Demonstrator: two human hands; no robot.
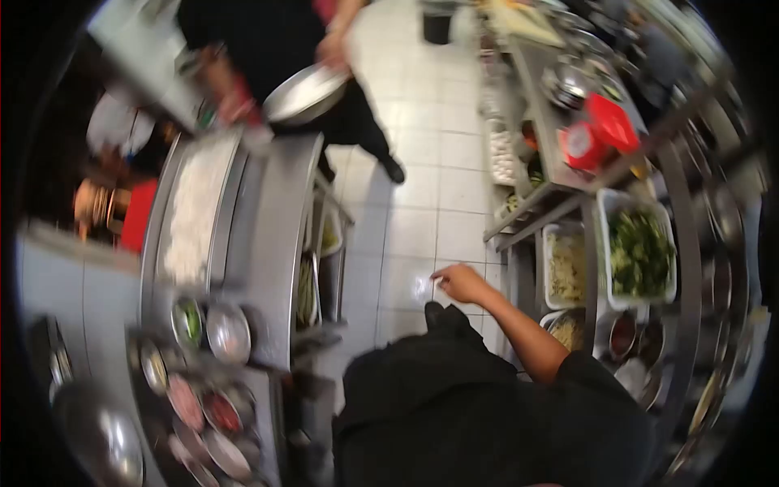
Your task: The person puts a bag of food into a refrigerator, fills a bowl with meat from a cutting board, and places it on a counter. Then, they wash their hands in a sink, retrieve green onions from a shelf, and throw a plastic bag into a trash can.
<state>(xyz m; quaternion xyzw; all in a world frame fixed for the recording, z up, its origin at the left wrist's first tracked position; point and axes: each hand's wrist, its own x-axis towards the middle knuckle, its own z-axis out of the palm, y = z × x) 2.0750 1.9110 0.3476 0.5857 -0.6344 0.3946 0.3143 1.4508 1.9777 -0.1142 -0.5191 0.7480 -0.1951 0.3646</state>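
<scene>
My right hand [460,282] hangs over the tiled floor, the bare forearm reaching forward from a black sleeve. Its fingers are curled together with the fingertips pointing left; whatever they may hold is too small and blurred to name. My left hand is out of view. Nearest to my right hand on the right is a shelf with a white tub of pale chopped food [565,264] and a white tub of green leafy vegetables [639,252]. The hand touches neither tub.
Ahead, a co-worker in black holds a wide metal bowl [307,96] beside the left steel counter [272,243]. A long tray of white food [195,211] and small metal bowls [229,333] sit there. Tiled floor [410,211] runs between the counters. A red container [584,146] stands right.
</scene>
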